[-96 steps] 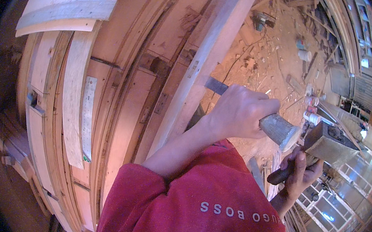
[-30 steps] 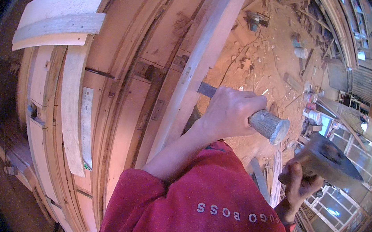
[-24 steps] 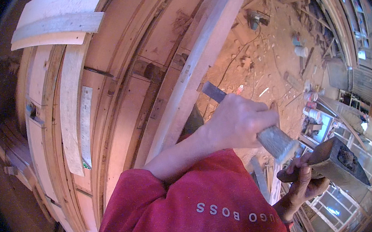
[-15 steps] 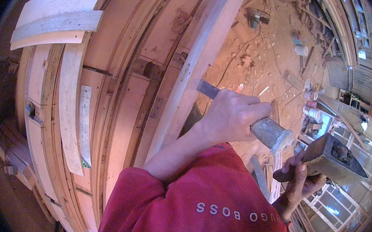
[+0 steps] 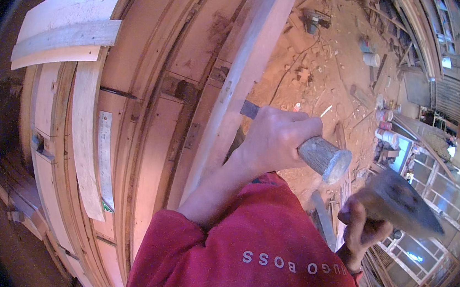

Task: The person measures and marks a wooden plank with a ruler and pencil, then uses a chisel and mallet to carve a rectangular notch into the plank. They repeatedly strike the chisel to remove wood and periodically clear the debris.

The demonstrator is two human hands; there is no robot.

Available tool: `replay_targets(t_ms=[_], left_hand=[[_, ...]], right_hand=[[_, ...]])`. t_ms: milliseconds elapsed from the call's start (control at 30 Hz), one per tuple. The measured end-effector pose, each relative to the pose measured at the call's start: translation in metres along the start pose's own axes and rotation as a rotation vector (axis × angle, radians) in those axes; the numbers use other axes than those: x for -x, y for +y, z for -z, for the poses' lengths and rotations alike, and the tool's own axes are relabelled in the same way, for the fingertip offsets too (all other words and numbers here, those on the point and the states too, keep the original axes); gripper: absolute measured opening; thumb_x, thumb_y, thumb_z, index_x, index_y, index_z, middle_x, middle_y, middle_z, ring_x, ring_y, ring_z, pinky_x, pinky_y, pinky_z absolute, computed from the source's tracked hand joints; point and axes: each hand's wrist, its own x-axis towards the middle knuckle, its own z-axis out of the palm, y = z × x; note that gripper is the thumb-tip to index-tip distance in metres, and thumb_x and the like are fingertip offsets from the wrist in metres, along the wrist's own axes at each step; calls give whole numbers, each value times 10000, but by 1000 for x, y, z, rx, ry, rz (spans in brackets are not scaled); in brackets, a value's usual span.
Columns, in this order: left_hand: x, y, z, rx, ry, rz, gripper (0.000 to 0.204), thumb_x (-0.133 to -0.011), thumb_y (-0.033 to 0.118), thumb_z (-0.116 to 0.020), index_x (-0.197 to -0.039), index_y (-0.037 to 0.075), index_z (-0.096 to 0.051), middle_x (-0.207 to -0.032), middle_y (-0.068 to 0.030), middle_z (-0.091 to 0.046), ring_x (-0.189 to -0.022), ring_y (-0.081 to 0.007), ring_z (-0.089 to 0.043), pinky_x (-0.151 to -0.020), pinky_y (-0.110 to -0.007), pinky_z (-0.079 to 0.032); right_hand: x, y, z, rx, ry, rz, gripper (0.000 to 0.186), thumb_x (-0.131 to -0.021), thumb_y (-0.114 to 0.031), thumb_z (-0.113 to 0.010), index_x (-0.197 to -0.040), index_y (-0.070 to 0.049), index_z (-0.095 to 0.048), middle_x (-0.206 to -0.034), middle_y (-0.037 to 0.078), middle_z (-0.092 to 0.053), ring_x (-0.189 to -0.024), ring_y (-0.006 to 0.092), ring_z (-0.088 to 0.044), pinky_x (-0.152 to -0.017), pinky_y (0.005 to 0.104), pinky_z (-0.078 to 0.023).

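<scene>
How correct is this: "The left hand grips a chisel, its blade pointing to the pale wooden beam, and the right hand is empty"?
The right hand is not empty: the head view shows it holding a mallet. The left hand does grip a chisel, its blade pointing to the pale wooden beam.

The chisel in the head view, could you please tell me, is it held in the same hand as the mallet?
No, the left hand grips the chisel, while the right hand holds the mallet.

Brown floor (image 5: 321,87) — wood scraps (image 5: 302,74), white bucket (image 5: 371,59)
</scene>
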Motion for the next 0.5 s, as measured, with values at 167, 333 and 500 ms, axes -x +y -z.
replay_targets(t_ms=[167, 333, 500], left_hand=[[1, -2, -1, -1, -10, 13, 219, -670, 251, -732, -700, 135, -549, -584, -54, -547, -518, -272, -588, -452, -405, -426], [0, -5, 3, 41, 5, 18, 218, -649, 249, -749, -706, 130, -575, -584, -62, -556, -518, -279, -591, -450, -401, -425], [-3, -3, 4, 4, 7, 50, 243, -630, 265, -764, -705, 124, -581, -580, -66, -554, -511, -284, -592, -443, -400, -424]], right_hand=[[-4, 8, -1, 170, -141, 32, 349, -873, -79, -682, -1165, 8, -513, -976, 140, -640, -805, 217, -625, -750, 358, -509], [6, 14, 3, 223, -156, -47, 269, -871, -58, -675, -1110, -6, -563, -997, 137, -653, -875, 243, -645, -809, 370, -505], [-12, -4, -5, 158, -114, -188, 325, -861, -78, -697, -1143, -2, -553, -1007, 126, -652, -863, 249, -640, -806, 365, -500]])
